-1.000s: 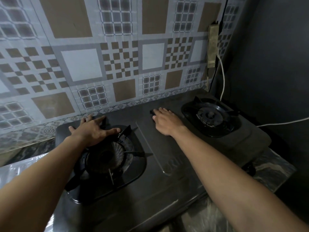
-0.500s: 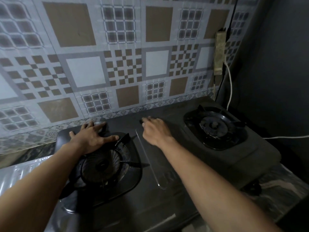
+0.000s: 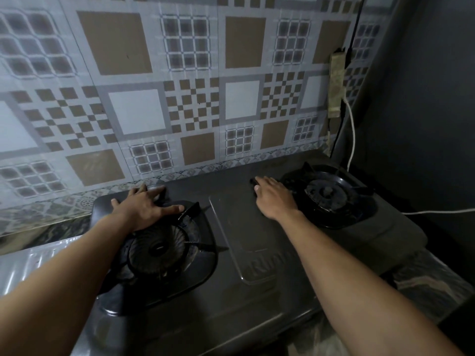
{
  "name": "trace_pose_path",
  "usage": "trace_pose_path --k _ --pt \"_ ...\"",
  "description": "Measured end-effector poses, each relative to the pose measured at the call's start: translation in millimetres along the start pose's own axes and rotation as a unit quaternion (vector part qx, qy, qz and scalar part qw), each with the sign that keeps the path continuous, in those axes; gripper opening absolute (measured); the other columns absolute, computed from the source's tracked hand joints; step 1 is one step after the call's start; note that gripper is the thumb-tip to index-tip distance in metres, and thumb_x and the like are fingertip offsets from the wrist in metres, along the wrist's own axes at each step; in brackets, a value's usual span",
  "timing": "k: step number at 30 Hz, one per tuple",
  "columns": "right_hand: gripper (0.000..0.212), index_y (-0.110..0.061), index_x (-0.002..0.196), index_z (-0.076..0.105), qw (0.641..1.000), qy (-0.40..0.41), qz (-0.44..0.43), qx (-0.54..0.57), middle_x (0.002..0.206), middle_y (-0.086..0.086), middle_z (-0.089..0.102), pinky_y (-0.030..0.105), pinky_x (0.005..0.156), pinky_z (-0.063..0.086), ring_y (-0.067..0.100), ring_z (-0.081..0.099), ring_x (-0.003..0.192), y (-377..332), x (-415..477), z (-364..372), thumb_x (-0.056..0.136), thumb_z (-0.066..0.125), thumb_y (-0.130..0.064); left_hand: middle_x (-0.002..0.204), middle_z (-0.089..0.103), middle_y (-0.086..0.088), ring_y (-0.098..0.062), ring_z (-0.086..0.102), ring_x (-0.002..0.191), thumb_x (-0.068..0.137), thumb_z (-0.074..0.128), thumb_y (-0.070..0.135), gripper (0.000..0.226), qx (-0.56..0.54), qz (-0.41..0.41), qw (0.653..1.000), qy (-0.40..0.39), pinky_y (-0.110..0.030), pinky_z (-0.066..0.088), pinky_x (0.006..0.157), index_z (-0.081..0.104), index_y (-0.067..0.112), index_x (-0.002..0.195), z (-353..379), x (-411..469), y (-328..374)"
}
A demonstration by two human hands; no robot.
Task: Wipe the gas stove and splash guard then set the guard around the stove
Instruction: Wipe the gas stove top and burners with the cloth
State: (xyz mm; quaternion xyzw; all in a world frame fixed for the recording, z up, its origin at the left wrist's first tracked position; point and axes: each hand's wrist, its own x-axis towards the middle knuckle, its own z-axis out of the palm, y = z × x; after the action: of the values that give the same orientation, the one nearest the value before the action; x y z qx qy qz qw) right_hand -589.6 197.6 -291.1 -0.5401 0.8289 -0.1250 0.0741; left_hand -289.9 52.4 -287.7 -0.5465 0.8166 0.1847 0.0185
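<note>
Two bare forearms reach in from the near edge over a dark grey metal two-burner gas stove [image 3: 257, 291], which sits on a marbled stone worktop [image 3: 431, 278] pushed back against the wall. At the near left, beside the stove, lies a crinkled silvery foil sheet [image 3: 30, 263]; whether it is the splash guard cannot be told. Nearest on the stove top is the left burner [image 3: 159, 250], a round ribbed head inside a black pan support. The left hand [image 3: 144, 209] lies flat, palm down, over the far rim of that burner, fingers spread wide and thumb pointing right, holding nothing. Farther right, the right hand [image 3: 275, 199] rests palm down on the flat middle panel near the stove's back edge, just left of the right burner [image 3: 326, 194]. Its fingers are loosely together, and something small and dark shows at their tips; it is too unclear to say what it is or whether they pinch it. Behind the stove rises a patterned tile wall [image 3: 180, 98] of brown, grey and white squares. At the far right a pale power strip [image 3: 337, 83] hangs on the wall, with a white cable [image 3: 353, 140] dropping from it behind the stove.
</note>
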Motion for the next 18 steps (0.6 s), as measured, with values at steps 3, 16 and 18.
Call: trace_pose_path --k 3,16,18 --pt "0.046 -0.011 0.15 0.036 0.999 0.009 -0.045 -0.003 0.157 0.014 0.035 0.038 0.118 0.02 0.025 0.029 0.146 -23.5 -14.6 9.5 0.106 0.033 -0.023 0.168 0.008 -0.005 -0.029 -0.001 0.154 0.054 0.049 0.099 0.116 -0.009 0.006 1.0 0.003 -0.072 -0.004 0.113 0.027 0.043 0.154 -1.9 -2.2 0.1" --pt "0.049 -0.02 0.157 0.025 0.992 -0.052 -0.108 0.038 0.165 0.006 0.016 0.03 0.121 0.003 0.017 0.011 0.152 -41.7 -98.5 16.5 0.109 0.025 -0.03 0.164 0.02 -0.007 -0.036 0.009 0.152 0.055 0.048 0.099 0.114 -0.016 0.021 1.0 0.01 -0.073 -0.005 0.112 0.035 0.039 0.152 -2.6 -5.7 -0.6" --pt "0.049 -0.02 0.157 0.025 0.997 -0.034 -0.057 0.029 0.165 0.006 0.016 0.032 0.122 0.004 0.017 0.011 0.152 -32.5 -99.7 13.0 0.109 0.024 -0.029 0.163 0.021 -0.007 -0.037 0.011 0.151 0.054 0.047 0.099 0.115 -0.013 0.023 1.0 0.009 -0.074 -0.004 0.112 0.035 0.039 0.151 -3.0 -5.9 -0.9"
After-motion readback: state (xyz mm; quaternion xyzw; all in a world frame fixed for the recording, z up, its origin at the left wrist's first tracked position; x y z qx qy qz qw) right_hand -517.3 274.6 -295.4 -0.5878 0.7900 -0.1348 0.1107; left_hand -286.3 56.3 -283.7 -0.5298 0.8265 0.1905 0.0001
